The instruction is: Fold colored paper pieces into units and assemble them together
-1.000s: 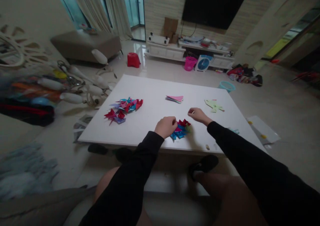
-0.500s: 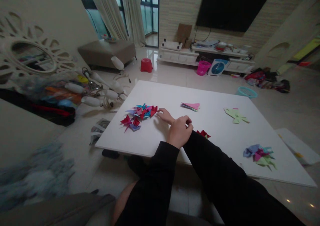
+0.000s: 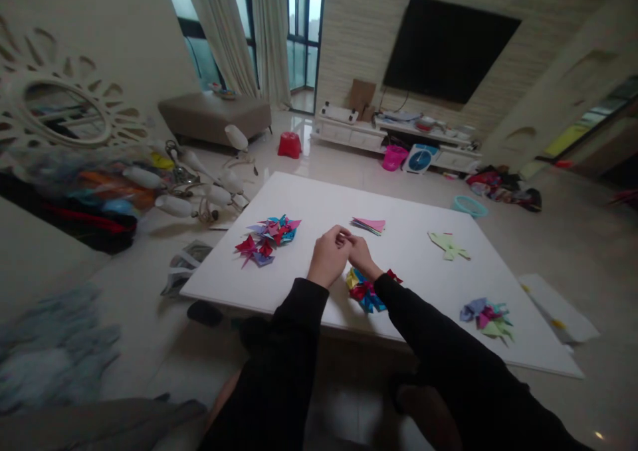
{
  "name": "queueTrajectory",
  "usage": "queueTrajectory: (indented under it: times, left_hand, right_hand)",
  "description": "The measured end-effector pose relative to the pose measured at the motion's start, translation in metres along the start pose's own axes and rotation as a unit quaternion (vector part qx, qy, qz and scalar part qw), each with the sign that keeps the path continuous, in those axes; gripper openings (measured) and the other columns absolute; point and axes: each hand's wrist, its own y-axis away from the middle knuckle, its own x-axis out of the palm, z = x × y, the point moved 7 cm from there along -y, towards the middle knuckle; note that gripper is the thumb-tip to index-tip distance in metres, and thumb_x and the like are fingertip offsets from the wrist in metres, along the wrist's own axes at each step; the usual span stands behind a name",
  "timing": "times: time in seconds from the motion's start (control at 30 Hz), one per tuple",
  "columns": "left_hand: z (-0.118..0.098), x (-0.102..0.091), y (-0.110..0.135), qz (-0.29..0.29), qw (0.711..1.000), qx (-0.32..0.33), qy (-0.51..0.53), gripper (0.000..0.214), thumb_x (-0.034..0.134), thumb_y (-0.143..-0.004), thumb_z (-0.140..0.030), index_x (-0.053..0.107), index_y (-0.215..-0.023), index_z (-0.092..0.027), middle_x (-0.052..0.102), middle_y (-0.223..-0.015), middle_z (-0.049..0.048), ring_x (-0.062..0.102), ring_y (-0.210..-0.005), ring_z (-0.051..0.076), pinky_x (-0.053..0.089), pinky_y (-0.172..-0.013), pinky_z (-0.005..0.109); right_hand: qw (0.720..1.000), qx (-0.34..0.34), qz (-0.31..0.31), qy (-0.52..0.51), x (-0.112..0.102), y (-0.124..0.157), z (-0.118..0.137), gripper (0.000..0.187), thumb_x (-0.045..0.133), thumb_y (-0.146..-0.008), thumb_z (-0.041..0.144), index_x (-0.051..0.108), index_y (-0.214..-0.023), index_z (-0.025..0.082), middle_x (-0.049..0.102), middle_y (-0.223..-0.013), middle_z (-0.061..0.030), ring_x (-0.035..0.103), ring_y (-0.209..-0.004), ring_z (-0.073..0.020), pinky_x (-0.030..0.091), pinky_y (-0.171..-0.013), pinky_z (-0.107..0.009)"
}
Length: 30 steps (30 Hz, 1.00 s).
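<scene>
Above the middle of the white table (image 3: 319,205), my left hand (image 3: 329,254) and my right hand (image 3: 359,254) meet with their fingertips pinched together. Whatever the fingers hold, if anything, is hidden. Just below my right wrist lies a cluster of folded paper pieces (image 3: 367,295) in blue, red and yellow, partly covered by the sleeve. To the left sits a pile of origami pieces (image 3: 279,228) in blue, pink, red and purple. Past my hands lies a fanned stack of coloured paper (image 3: 369,225), pink on top.
A pale green folded paper (image 3: 448,245) lies on the table's right side, with another group of paper pieces (image 3: 488,318) nearer its right edge. Lamp arms (image 3: 199,195) stand close by the left edge. A turquoise basket (image 3: 470,205) is on the floor beyond.
My right hand has drawn back from the left pile and joined my left hand, uncrossing the arms. A red piece at the pile's right end is no longer there. The view has shifted slightly.
</scene>
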Motion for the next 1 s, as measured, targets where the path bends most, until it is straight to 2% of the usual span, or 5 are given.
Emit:
queueTrajectory:
  times: [0.17, 0.3, 0.57, 0.73, 1.0]
  left_hand:
    - [0.005, 0.012, 0.006, 0.014, 0.996, -0.035, 0.082, 0.016, 0.063, -0.071, -0.017, 0.067, -0.086, -0.016, 0.064, -0.072, 0.0005, 0.057, -0.058, 0.012, 0.046, -0.057, 0.025]
    - [0.002, 0.05, 0.02, 0.112, 0.985, -0.035, 0.126, 0.023, 0.07, -0.069, -0.024, 0.069, -0.09, -0.014, 0.067, -0.077, 0.0021, 0.059, -0.06, 0.012, 0.047, -0.06, 0.026]
    - [-0.009, 0.101, 0.031, 0.172, 0.977, 0.014, 0.124, 0.036, 0.078, -0.072, -0.032, 0.075, -0.103, -0.015, 0.071, -0.098, 0.0076, 0.064, -0.076, 0.015, 0.051, -0.071, 0.028]
    - [-0.016, 0.106, 0.025, 0.114, 0.987, 0.054, 0.1, 0.019, 0.075, -0.072, -0.033, 0.075, -0.082, -0.016, 0.069, -0.09, 0.0057, 0.061, -0.075, 0.015, 0.05, -0.066, 0.027]
    - [-0.012, 0.106, 0.03, 0.095, 0.988, 0.101, 0.074, 0.015, 0.074, -0.078, -0.033, 0.077, -0.082, -0.019, 0.067, -0.087, 0.004, 0.061, -0.074, 0.014, 0.05, -0.066, 0.027]
  right_hand:
    - [0.981, 0.028, -0.131, -0.138, -0.099, 0.08, 0.005, 0.024, 0.079, -0.07, 0.036, 0.061, -0.073, 0.022, 0.067, -0.069, 0.0009, 0.062, -0.065, -0.0174, 0.05, -0.066, -0.031]
    - [0.952, 0.036, -0.218, -0.211, -0.141, 0.129, 0.011, 0.037, 0.083, -0.067, 0.031, 0.05, -0.08, 0.025, 0.065, -0.071, 0.0038, 0.061, -0.065, -0.0163, 0.049, -0.061, -0.028]
    - [0.966, -0.012, -0.22, -0.138, -0.161, 0.137, 0.031, 0.013, 0.073, -0.079, 0.033, 0.066, -0.083, 0.024, 0.071, -0.083, -0.0023, 0.067, -0.08, -0.0201, 0.053, -0.072, -0.034]
    - [0.969, -0.016, -0.201, -0.144, -0.16, 0.133, 0.033, 0.006, 0.072, -0.08, 0.03, 0.071, -0.078, 0.024, 0.072, -0.08, -0.002, 0.067, -0.076, -0.0201, 0.053, -0.071, -0.035]
    - [0.964, -0.004, -0.181, -0.195, -0.16, 0.131, 0.029, 0.009, 0.063, -0.077, 0.026, 0.071, -0.08, 0.024, 0.072, -0.083, -0.0018, 0.067, -0.079, -0.0203, 0.054, -0.071, -0.033]
